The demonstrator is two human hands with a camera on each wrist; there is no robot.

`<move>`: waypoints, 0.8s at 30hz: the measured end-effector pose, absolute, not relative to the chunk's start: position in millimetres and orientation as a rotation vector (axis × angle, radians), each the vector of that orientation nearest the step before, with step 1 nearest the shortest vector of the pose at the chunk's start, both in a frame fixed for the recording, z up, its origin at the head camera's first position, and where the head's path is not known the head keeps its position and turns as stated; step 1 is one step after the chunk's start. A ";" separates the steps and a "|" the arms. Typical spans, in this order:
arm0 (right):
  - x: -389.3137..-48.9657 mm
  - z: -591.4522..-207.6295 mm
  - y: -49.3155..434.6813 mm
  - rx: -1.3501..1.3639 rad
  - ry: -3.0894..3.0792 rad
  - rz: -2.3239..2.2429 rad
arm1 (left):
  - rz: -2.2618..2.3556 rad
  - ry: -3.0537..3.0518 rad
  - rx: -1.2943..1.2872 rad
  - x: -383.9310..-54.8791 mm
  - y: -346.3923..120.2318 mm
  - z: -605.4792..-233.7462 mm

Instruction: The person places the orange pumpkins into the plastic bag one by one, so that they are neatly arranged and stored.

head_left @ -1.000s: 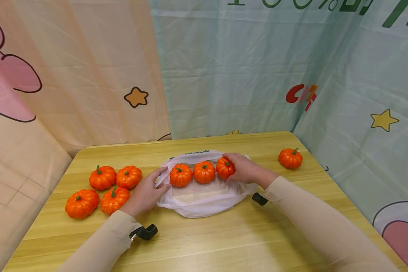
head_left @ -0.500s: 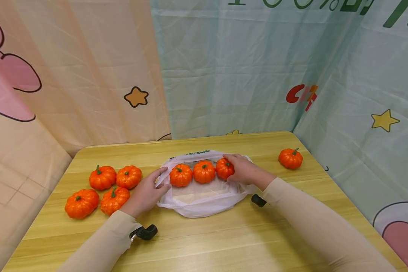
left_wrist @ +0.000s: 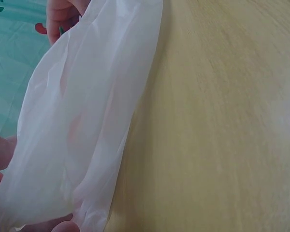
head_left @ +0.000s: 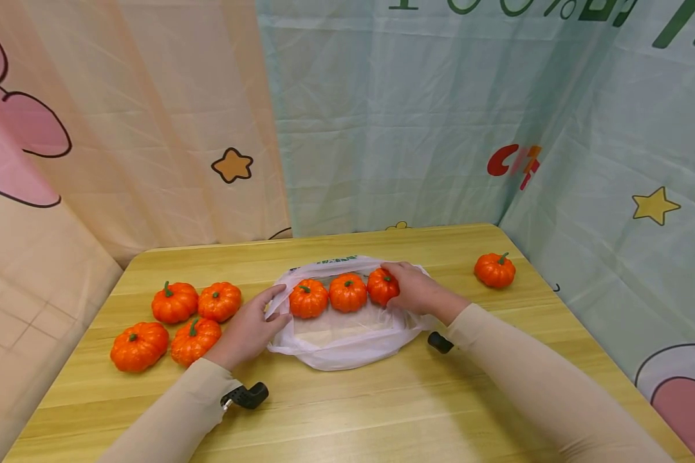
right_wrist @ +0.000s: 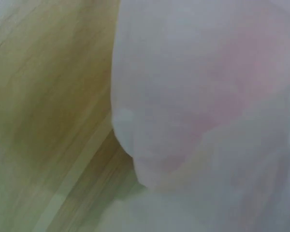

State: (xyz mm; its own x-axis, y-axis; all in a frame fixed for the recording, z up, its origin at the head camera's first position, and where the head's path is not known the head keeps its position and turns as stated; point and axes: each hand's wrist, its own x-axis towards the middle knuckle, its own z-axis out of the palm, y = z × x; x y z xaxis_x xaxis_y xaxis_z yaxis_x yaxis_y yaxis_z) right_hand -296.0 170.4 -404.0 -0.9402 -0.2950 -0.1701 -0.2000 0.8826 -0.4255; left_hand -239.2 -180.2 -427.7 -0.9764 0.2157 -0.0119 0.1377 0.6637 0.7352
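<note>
A white plastic bag (head_left: 336, 357) lies with its mouth spread in the middle of the table. Two small orange pumpkins (head_left: 308, 298) with green stems sit side by side in it. My right hand (head_left: 417, 289) grips a third pumpkin (head_left: 381, 287) at the right end of this row, fingers over its far side. At the bag's left rim, my left hand (head_left: 251, 325) holds the plastic between fingers and thumb; in the left wrist view, the bag (left_wrist: 87, 121) hangs between them. The right wrist view is mostly filled by blurred bag plastic (right_wrist: 183, 72), which hides the fingers.
Several more pumpkins (head_left: 139, 347) stand grouped on the table (head_left: 347, 418) left of my left hand. Another single pumpkin (head_left: 495, 270) sits near the right edge. Printed curtains (head_left: 382, 128) hang behind the table and along its sides.
</note>
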 end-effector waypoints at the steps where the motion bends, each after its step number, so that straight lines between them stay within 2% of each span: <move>1: -295.9 -404.4 170.7 -0.377 2.825 -0.600 | 1.211 2.777 0.300 -239.1 -180.2 -427.7; 11: -290.1 -393.5 174.5 -0.394 2.828 -0.633 | 1.220 2.775 0.282 -239.4 -179.7 -427.4; 19: -282.6 -371.3 189.4 -0.531 2.892 -0.717 | 1.238 2.753 0.251 -237.2 -177.8 -423.7; 24: -282.4 -355.1 209.8 -0.469 2.953 -0.773 | 1.238 2.749 0.244 -236.6 -177.2 -423.5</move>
